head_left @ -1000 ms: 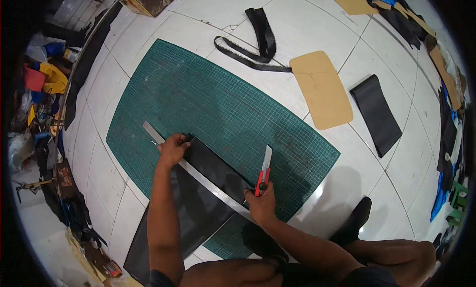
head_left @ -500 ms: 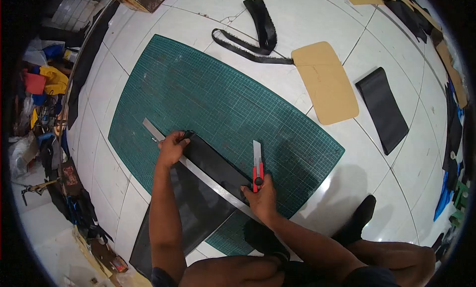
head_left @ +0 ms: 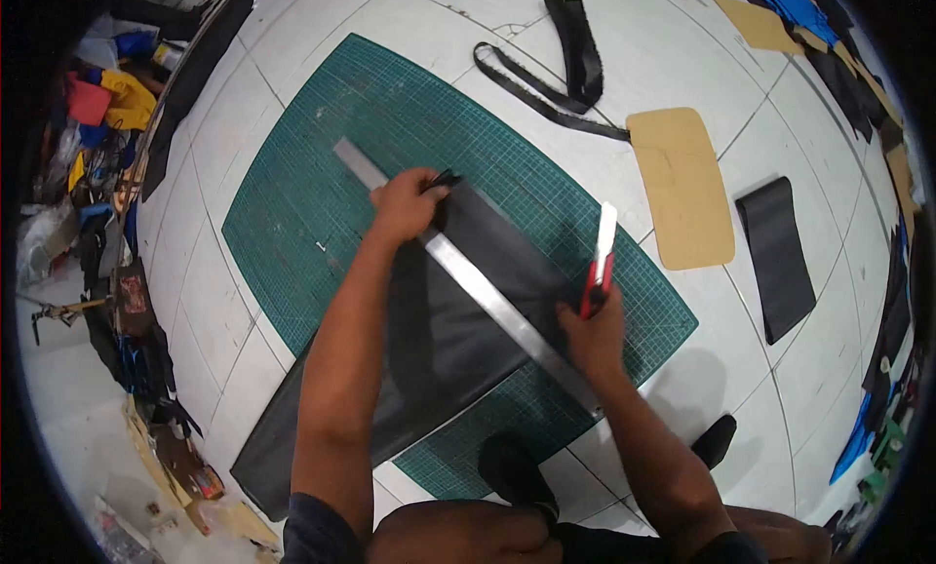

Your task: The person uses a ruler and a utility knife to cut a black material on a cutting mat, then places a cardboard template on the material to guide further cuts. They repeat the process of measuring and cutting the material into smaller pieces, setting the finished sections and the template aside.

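Note:
My left hand (head_left: 405, 211) pinches the far edge of a black sheet (head_left: 419, 335) of leather-like material, its palm over a steel ruler (head_left: 492, 301). The ruler lies slantwise across the sheet, with its upper end out on the green cutting mat (head_left: 288, 208). In my right hand (head_left: 597, 338) is a red utility knife (head_left: 597, 279), blade out and pointing up, away from me. Its thumb and fingers are at the sheet's right edge, near the ruler's lower end. The sheet spreads over the mat and hangs past its lower left side.
A tan card template (head_left: 682, 194) lies on the white tiles right of the mat, beside a folded black piece (head_left: 777, 257). Black strips (head_left: 577, 62) curl above it. Heaped coloured materials (head_left: 122, 101) line the left side; more scraps (head_left: 780, 8) lie at upper right.
Both hands have moved up and to the right, carrying the black sheet's edge farther over the mat. The ruler has shifted along with them. The camera view has moved slightly too.

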The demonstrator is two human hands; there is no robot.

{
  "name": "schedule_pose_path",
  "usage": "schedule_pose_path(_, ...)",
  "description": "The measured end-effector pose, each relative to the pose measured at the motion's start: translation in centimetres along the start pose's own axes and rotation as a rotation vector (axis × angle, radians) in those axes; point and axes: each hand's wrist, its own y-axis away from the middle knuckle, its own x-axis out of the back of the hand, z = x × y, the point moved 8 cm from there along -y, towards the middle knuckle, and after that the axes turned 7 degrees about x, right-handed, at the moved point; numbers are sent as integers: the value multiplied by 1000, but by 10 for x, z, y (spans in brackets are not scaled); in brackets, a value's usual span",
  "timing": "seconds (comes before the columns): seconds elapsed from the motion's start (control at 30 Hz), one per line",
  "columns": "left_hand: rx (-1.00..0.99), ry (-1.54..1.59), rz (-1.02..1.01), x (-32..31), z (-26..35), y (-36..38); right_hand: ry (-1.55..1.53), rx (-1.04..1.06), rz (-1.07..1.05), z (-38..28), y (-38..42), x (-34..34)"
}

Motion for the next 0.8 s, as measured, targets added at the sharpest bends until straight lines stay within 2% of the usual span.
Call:
schedule_pose_path(0.23,-35,-72,42,-10,67,-45,48,14,-23,-5,-74,34)
schedule_pose_path(0.33,-138,0,101,-19,57,-51,185,182,3,-8,-83,41)
schedule_pose_path(0.43,-400,215,485,3,56,-1,269,496,97,-25,-49,51)
schedule_pose_path(0.5,-296,215,431,5,30,30,301,486,0,-22,-18,50)
schedule_pose_path(0.57,-185,-67,564,2,-3,71,388,520,-68,-17,8,47)
schedule_pose_path(0.63,-27,-268,505,-7,-27,97,529,598,-111,-8,23,41)
schedule_pose_path(0.73,26,-250,391,-29,-48,103,598,547,-181,8,15,32)
schedule_pose_path(0.8,16,-272,384,-38,-55,103,526,446,-225,9,15,30)
